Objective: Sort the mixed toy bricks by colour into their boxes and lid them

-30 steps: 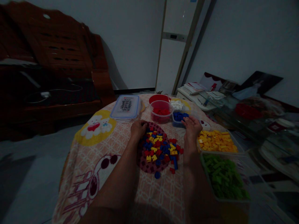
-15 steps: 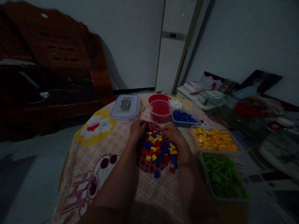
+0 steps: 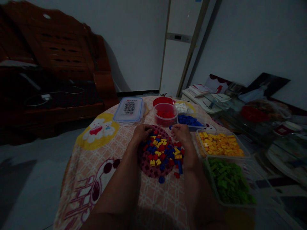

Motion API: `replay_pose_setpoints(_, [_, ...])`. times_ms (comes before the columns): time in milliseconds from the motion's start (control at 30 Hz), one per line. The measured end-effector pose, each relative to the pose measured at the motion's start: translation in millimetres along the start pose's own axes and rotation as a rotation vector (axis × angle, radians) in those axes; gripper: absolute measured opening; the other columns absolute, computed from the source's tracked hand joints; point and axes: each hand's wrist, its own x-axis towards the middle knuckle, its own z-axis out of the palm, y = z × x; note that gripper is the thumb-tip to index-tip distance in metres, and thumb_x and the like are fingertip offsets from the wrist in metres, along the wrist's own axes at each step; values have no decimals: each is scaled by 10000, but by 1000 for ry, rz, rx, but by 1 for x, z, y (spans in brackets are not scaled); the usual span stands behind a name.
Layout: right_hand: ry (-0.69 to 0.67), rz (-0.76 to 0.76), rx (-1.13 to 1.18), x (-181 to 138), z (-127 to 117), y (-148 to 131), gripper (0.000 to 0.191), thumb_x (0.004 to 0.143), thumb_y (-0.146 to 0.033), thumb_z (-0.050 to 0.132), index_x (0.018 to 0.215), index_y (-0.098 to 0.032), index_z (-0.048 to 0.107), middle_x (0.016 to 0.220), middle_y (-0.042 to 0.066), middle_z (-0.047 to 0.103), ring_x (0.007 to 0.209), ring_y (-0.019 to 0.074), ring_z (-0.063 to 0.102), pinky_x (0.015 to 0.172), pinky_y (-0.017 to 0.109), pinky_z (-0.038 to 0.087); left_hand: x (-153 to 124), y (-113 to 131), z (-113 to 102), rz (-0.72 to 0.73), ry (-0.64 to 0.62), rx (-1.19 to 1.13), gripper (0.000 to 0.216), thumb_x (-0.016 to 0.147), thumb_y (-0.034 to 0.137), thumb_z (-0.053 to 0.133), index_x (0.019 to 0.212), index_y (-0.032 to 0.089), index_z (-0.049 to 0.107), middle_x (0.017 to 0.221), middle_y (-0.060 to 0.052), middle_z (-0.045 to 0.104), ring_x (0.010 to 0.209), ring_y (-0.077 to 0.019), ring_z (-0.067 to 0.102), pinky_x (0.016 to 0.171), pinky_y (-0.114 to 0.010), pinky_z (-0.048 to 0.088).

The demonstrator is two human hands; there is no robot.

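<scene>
Noting right hand [image 3: 181, 132] pinching blue piece [image 3: 170, 127]; blue tub [image 3: 195, 128] lies just beyond, rightward. Left hand [image 3: 142, 132] farther from tub, at mat [image 3: 148, 167] edge; we cannot tell its grip.

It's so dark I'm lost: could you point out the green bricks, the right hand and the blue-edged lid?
Green bricks [image 3: 230, 182]: head view, middle of the heap.
Right hand [image 3: 181, 132]: head view, back of the hand.
Blue-edged lid [image 3: 129, 109]: head view, its printed middle.
</scene>
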Motion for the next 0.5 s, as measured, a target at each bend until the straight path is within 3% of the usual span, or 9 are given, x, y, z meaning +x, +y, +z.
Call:
replay_pose_setpoints(167, [358,11,464,10,-14,7,233,693,-291,703,874,-152,658,615,2,672,528,153,668,483,245,570,-4,2,-5,21,-53,-32,268,794,247,571,921,221,805,756,-10,762,730,-196,693,722,-272,532])
replay_pose_setpoints(267, [557,3,598,17,-23,13,343,683,-252,705,998,-138,630,692,10,677,628,165,708,554,268,610,-5,0,-8,-6,-110,-68,280,747,229,584,928,209,796,720,1,744,609,-163,657,628,-248,525])
replay_pose_setpoints(367, [632,-42,605,20,-29,18,417,693,-248,669,1089,-129,608,789,31,689,706,169,723,592,275,619,-5,-1,-9,-28,-179,-133,275,715,239,597,920,199,776,672,12,713,486,-126,590,486,-216,473])
replay_pose_setpoints(500, [579,-48,555,19,-27,18,402,689,-273,645,1063,-128,618,719,8,680,596,153,696,514,248,584,-6,-1,-10,-28,-211,-190,216,703,274,617,861,196,743,608,27,665,465,-120,560,440,-207,445])
